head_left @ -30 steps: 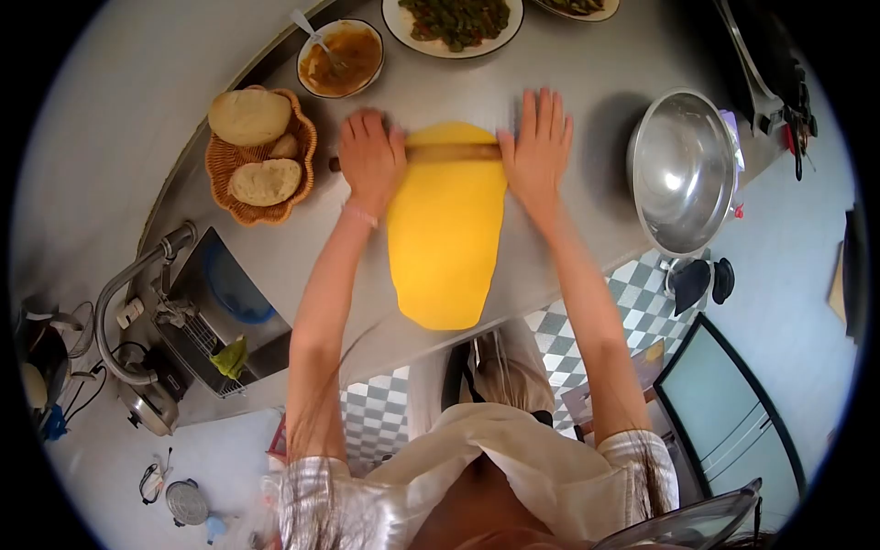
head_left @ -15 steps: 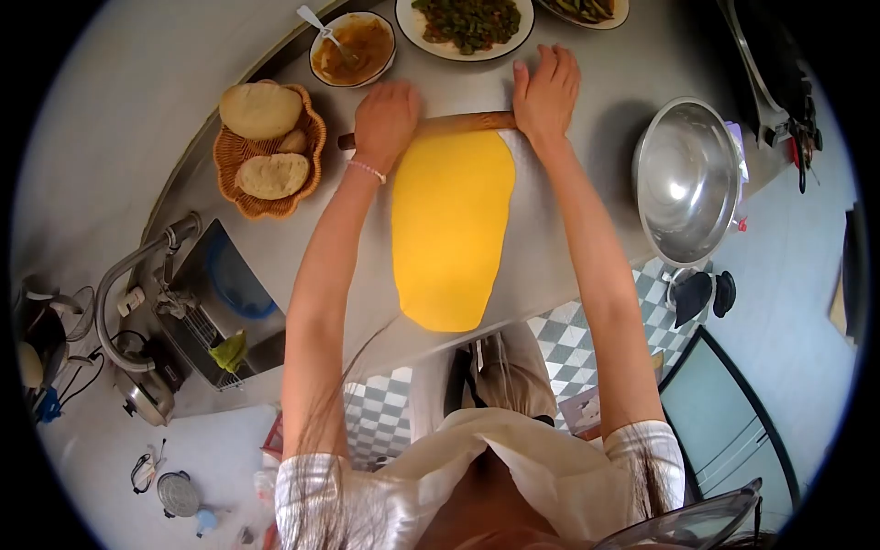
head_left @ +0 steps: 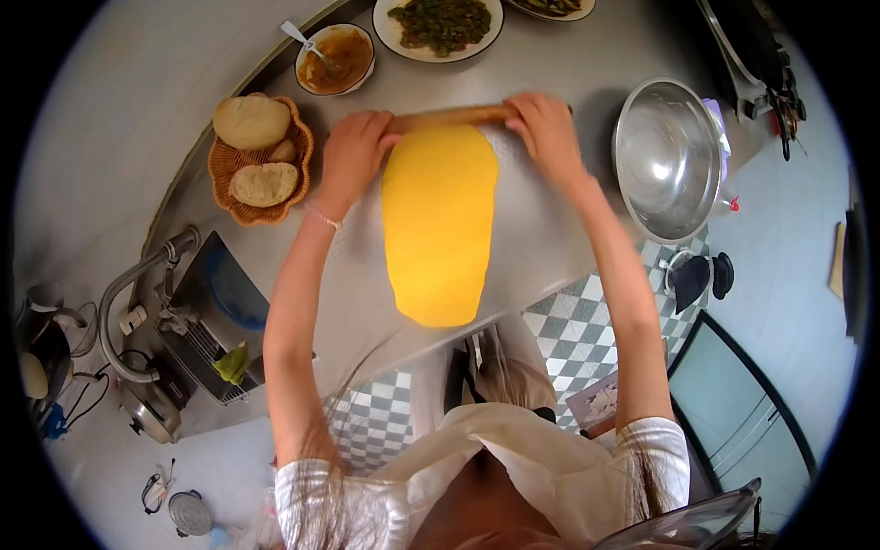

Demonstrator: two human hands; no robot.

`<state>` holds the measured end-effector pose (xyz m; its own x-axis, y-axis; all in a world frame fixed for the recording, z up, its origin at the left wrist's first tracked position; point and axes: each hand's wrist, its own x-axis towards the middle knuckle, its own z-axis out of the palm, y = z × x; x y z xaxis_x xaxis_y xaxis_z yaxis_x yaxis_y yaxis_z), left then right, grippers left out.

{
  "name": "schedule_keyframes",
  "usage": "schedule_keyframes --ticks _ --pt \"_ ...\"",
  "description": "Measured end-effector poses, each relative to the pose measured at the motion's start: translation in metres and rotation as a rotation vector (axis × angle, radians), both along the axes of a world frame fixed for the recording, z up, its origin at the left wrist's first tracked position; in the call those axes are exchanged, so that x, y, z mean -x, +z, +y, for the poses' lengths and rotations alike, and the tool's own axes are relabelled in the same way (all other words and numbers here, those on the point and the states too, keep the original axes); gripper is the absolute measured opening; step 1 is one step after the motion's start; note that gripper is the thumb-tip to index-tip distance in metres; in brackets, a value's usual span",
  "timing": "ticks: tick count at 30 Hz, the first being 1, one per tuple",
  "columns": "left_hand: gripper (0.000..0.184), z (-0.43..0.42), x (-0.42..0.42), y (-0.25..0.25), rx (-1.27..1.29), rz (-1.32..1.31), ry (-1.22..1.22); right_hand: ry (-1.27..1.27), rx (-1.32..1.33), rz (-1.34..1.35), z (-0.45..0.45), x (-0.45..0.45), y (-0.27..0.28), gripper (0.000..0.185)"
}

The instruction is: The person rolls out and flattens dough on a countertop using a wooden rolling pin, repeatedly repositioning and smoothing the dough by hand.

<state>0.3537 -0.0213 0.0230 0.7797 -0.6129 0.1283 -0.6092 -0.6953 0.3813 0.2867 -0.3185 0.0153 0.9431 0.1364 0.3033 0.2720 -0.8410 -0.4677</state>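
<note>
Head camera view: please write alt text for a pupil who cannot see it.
The left hand and right hand hold a rolling pin at the far end of flattened yellow dough on a counter; a bread basket stands left, a metal bowl right.

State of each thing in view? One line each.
Yellow dough: flat, oblong
Rolling pin: gripped near both ends
Left hand: closed on pin
Right hand: closed on pin
Basket: holding bread
Sauce bowl: uncovered, spoon inside
Plate: bearing green food
Metal bowl: uncovered
</note>
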Motion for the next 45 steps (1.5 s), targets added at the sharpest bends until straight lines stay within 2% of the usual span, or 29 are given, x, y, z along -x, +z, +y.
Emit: schedule_keyframes --ticks 2,3,4,5,7,8,10,15,17,18,20,21,24,26,30,32,35,38,39,42,45 --pt "0.031 0.004 0.019 -0.007 0.032 -0.003 -0.070 -0.100 -0.019 0.043 0.014 0.051 -0.001 0.026" --pt "0.031 0.005 0.029 -0.016 0.049 -0.006 -0.105 -0.130 -0.048 0.113 0.020 0.075 -0.015 0.032" --pt "0.039 0.007 0.037 -0.024 0.026 0.033 -0.123 -0.162 -0.079 0.183 0.024 0.093 -0.027 0.038" --pt "0.041 0.001 0.040 -0.027 0.032 0.009 -0.085 -0.201 -0.011 0.170 0.029 0.098 -0.029 0.044" --pt "0.046 -0.016 0.043 -0.030 0.041 -0.038 -0.005 -0.274 0.122 0.146 0.045 0.095 -0.033 0.055" --pt "0.052 -0.021 0.038 -0.032 -0.036 -0.010 -0.007 -0.306 0.125 0.131 0.042 0.086 -0.036 0.059" --pt "0.048 -0.040 0.013 -0.038 -0.010 -0.070 0.061 -0.365 0.125 0.117 0.031 0.050 -0.034 0.065" --pt "0.039 -0.064 -0.029 -0.052 0.018 -0.193 0.177 -0.406 0.166 -0.076 0.002 -0.021 -0.045 0.056" --pt "0.033 -0.067 -0.039 -0.049 0.037 -0.244 0.189 -0.377 0.051 -0.116 -0.007 -0.038 -0.056 0.049" --pt "0.031 -0.066 -0.040 -0.049 0.032 -0.173 0.176 -0.361 -0.006 -0.141 -0.009 -0.043 -0.050 0.045" --pt "0.027 -0.063 -0.043 -0.049 0.028 -0.029 0.146 -0.185 0.015 0.124 -0.017 -0.032 -0.037 0.040" --pt "0.028 -0.057 -0.037 -0.044 0.023 0.000 0.056 -0.097 0.027 0.264 -0.018 -0.021 -0.028 0.038" --pt "0.028 -0.033 -0.015 -0.032 0.023 0.075 -0.126 0.073 0.062 0.159 -0.013 0.014 -0.025 0.035" --pt "0.027 -0.019 -0.012 -0.033 0.046 0.096 -0.159 0.025 0.029 0.138 -0.012 0.006 -0.028 0.034" --pt "0.031 -0.006 0.016 -0.008 0.058 0.023 0.003 -0.004 0.061 -0.041 0.008 0.005 0.012 0.033" --pt "0.030 0.010 0.049 -0.004 0.051 0.036 0.067 0.066 0.045 0.033 0.019 0.033 0.011 0.035" --pt "0.038 0.030 0.100 -0.022 0.044 0.195 0.115 0.110 0.084 0.119 0.037 0.072 -0.016 0.043" --pt "0.049 0.026 0.114 -0.030 0.033 0.078 0.222 0.029 0.124 0.218 0.057 0.090 -0.025 0.056" --pt "0.051 0.022 0.111 -0.033 0.000 0.063 0.250 -0.011 0.132 0.257 0.063 0.090 -0.026 0.061" --pt "0.055 0.009 0.083 -0.044 -0.039 0.004 0.311 -0.098 0.223 0.146 0.064 0.056 -0.032 0.069" --pt "0.050 -0.005 0.032 -0.044 0.019 -0.067 0.351 -0.157 0.191 0.080 0.057 -0.009 -0.037 0.066"
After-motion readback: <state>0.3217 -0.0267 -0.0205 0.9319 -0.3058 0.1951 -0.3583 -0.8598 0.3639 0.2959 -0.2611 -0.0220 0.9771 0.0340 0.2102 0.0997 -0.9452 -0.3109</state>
